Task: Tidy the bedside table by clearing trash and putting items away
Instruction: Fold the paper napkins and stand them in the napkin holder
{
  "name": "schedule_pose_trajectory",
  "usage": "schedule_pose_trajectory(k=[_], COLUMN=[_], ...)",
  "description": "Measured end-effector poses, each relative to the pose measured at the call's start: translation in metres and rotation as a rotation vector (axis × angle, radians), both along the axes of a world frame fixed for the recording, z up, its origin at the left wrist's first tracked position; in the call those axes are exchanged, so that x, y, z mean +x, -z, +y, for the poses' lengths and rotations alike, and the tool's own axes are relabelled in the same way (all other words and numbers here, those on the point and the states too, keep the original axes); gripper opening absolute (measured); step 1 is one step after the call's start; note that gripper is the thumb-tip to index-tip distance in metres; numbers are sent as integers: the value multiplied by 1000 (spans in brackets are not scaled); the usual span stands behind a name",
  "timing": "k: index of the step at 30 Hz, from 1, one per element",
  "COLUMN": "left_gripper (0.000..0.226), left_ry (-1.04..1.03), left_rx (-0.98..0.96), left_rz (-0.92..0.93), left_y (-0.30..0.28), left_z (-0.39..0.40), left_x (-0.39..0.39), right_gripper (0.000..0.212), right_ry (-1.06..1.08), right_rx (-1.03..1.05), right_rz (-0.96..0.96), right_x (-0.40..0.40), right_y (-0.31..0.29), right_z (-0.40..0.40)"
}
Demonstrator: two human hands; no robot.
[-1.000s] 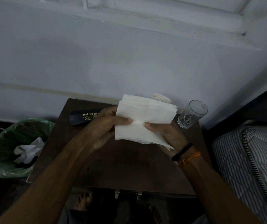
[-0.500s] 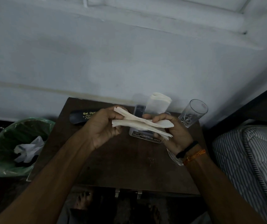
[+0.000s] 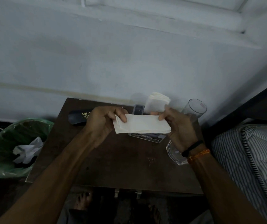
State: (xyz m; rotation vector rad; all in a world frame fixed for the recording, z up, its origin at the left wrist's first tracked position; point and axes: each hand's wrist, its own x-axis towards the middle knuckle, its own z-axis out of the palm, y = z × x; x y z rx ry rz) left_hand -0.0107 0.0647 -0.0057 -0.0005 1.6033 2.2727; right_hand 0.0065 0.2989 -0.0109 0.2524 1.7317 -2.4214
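Gold lettering on the dark glasses case (image 3: pixel 79 118) reads "Sai O", and the rest is cut off behind my left hand (image 3: pixel 102 122); the smaller lines under it are too fine for me to read. A flat silver-grey item (image 3: pixel 147 136) lies under the napkins I hold, with print along its near edge that I cannot make out.

Everything rests on a dark brown wooden table (image 3: pixel 121 160), scuffed and dull, pushed up against a pale painted wall (image 3: pixel 129 54). Left of the table sits a bin (image 3: pixel 5 152) lined with a green bag, with crumpled white paper (image 3: pixel 27 150) inside. To the right I see a striped quilted mattress (image 3: pixel 249 157) in a dark bed frame (image 3: pixel 246 104).

Both my hands grip a folded stack of white napkins (image 3: pixel 141 126) above the back half of the table. My left hand pinches its left end between thumb and fingers, and my right hand (image 3: pixel 179 126) clasps its right end. The stack is flat, several layers thick, with slightly uneven edges. Behind it another bundle of white napkins (image 3: pixel 158 102) stands upright near the wall. A clear drinking glass (image 3: pixel 194 110) stands at the back right corner, and a second glass (image 3: pixel 175 152) shows partly behind my right wrist, which wears a black band (image 3: pixel 192 147) and an orange thread (image 3: pixel 199 154).
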Motion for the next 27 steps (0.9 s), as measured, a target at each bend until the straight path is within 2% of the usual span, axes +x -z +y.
schedule_pose_trajectory(k=[1,2,5,8,11,14,17,21,27], left_gripper=[49,47,27,6,14,22,19,24,61], left_ry=[-5,-8,-41,-90,-96,-122,-123,-104,17], left_rx=[11,22,-64,-212,-216,-255,-225,-199,-189], left_rz=[19,34,76,202,200,189,202,201,126], left_y=[3,5,9,9,7,6,8,11,15], left_z=[-1,0,4,9,12,15,18,26,24], left_x=[-1,-3,-4,-1,2,3,3,6,2], right_gripper=[11,11,52,74,75,64,50,45,52], right_ry=[25,40,41,12,6,-12,-63,-75,-16], right_rx=[80,135,134,81,67,27,-79,-96,27], right_rz=[15,39,37,-27,-110,-154,-155,-169,-90], right_x=[-1,-2,-3,-3,-2,-1,0,3,1], right_y=[1,2,1,-2,-3,-3,1,5,5], right_z=[-1,-1,0,-4,-9,-12,-15,-20,-12])
